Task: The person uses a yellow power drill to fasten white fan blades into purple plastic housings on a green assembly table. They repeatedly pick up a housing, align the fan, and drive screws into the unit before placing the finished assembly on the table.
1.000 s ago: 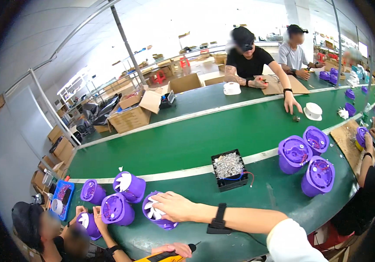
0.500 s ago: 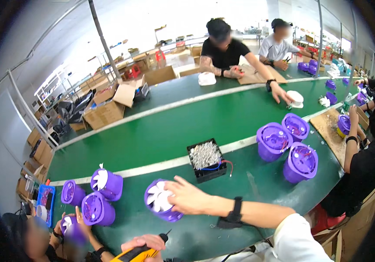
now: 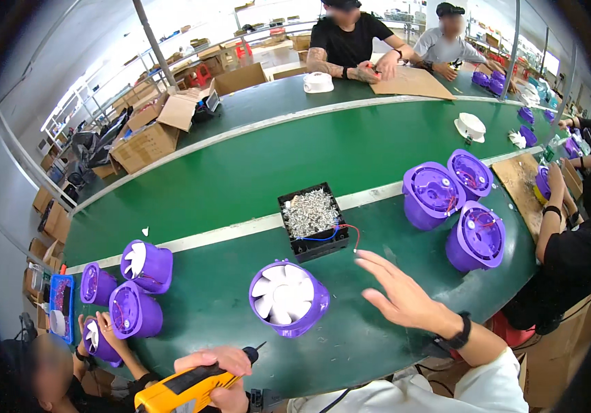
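Observation:
My left hand [image 3: 220, 368] is closed around a yellow electric drill [image 3: 184, 389] with a black chuck, at the lower edge. The thin bit points up and right. Just beyond it stands a purple plastic housing [image 3: 313, 318], with a white fan blade wheel [image 3: 288, 296] set in its open top. To the right of this housing my right hand [image 3: 405, 294] hovers over the table, fingers stretched out and nothing in them. Farther off, a black box [image 3: 317, 249] full of small metal screws sits at the white strip, with a red and a blue wire at its edge.
Three purple housings [image 3: 433, 196] with wires inside stand to the right. More purple housings [image 3: 137, 313] stand at left, where another person handles one. Beyond the green table [image 3: 227, 179], two people sit near brown cardboard [image 3: 412, 84]. A white part [image 3: 471, 127] lies far right.
My right hand has let go of the fan wheel and moved right, opening its fingers. The person opposite has drawn an arm back from the white part. My left hand still holds the drill.

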Action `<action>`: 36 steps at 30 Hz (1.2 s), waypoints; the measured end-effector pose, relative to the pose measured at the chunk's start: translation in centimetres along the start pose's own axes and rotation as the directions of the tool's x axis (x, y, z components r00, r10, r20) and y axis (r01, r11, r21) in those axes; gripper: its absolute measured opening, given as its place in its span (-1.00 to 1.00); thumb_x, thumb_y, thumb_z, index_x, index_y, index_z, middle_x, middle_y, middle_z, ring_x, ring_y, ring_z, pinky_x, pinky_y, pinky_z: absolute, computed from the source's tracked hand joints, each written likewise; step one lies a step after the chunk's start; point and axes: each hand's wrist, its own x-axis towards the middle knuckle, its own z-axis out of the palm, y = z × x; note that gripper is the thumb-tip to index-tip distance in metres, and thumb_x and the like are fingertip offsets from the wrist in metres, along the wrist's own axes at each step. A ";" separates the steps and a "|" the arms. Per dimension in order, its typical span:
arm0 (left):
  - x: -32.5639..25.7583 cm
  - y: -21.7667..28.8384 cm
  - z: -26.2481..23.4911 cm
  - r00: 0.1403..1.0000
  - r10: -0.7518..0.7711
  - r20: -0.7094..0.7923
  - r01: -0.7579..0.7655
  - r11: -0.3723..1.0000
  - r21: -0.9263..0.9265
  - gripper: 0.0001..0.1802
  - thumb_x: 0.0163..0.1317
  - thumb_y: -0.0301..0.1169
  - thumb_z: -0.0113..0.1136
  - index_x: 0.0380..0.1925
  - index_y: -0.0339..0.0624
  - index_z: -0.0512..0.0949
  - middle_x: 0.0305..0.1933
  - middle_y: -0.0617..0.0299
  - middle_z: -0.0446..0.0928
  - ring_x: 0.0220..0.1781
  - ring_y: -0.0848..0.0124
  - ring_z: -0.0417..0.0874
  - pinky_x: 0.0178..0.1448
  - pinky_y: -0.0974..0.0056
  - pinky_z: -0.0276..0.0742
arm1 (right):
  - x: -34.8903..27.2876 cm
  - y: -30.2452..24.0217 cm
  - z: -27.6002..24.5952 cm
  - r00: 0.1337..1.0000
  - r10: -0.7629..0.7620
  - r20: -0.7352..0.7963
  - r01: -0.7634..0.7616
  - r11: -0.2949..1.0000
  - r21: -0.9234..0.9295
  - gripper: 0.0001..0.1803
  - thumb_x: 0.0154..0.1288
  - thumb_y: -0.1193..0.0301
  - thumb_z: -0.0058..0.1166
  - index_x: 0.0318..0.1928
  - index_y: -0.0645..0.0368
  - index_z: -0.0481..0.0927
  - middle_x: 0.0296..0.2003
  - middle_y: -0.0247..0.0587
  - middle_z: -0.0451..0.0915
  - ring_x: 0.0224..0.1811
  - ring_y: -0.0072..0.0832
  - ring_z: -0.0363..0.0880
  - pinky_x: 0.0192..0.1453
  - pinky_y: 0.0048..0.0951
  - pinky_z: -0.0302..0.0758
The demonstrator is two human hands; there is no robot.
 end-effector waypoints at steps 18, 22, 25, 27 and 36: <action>1.2 0.0 2.0 0.993 0.084 0.077 -0.083 0.996 -0.022 -0.43 0.27 0.04 0.04 -0.10 -0.25 0.19 -0.66 0.16 0.34 -0.75 0.40 0.35 -0.63 0.33 0.37 | -4.6 0.3 9.2 0.959 -0.182 0.217 0.216 0.966 -0.144 -0.29 0.34 0.14 -0.10 0.27 0.45 0.13 0.34 0.22 0.03 0.41 -0.02 0.01 0.46 -0.09 -0.04; 0.9 -0.8 1.3 0.995 0.071 0.067 -0.070 0.997 -0.011 -0.43 0.27 0.05 0.04 -0.10 -0.25 0.19 -0.65 0.18 0.35 -0.73 0.39 0.37 -0.63 0.33 0.36 | -0.4 -0.9 5.7 0.966 -0.239 0.095 0.249 0.962 -0.111 -0.35 0.12 0.34 0.18 0.18 0.34 0.26 0.32 0.21 0.08 0.41 -0.03 0.02 0.46 -0.05 -0.02; 1.5 -0.7 2.1 0.996 0.061 0.066 -0.059 0.998 -0.032 -0.43 0.26 0.07 0.04 -0.11 -0.23 0.19 -0.66 0.21 0.35 -0.72 0.42 0.36 -0.65 0.37 0.33 | 4.4 -0.2 4.2 0.939 -0.338 0.062 0.343 0.929 -0.139 -0.49 0.13 0.30 0.18 0.03 0.28 0.35 0.32 0.16 0.10 0.40 -0.03 0.04 0.45 -0.04 0.01; 1.4 -0.6 1.9 0.996 0.066 0.067 -0.065 0.998 -0.015 -0.43 0.26 0.07 0.05 -0.11 -0.22 0.19 -0.66 0.22 0.35 -0.72 0.43 0.35 -0.66 0.38 0.32 | 5.2 0.3 4.6 0.941 -0.333 0.066 0.339 0.927 -0.162 -0.59 0.12 0.26 0.19 -0.12 0.19 0.37 0.23 0.09 0.25 0.33 -0.05 0.16 0.42 -0.05 0.07; 1.3 0.1 1.1 1.000 0.015 0.027 -0.015 1.000 0.020 -0.40 0.22 0.11 0.08 -0.15 -0.20 0.19 -0.67 0.23 0.33 -0.74 0.43 0.33 -0.67 0.37 0.32 | 8.3 4.9 3.2 0.900 -0.291 -0.326 0.114 0.877 -0.467 -0.69 -0.02 0.35 0.26 -0.27 0.15 0.45 -0.14 -0.13 0.41 -0.06 -0.18 0.38 0.07 -0.16 0.32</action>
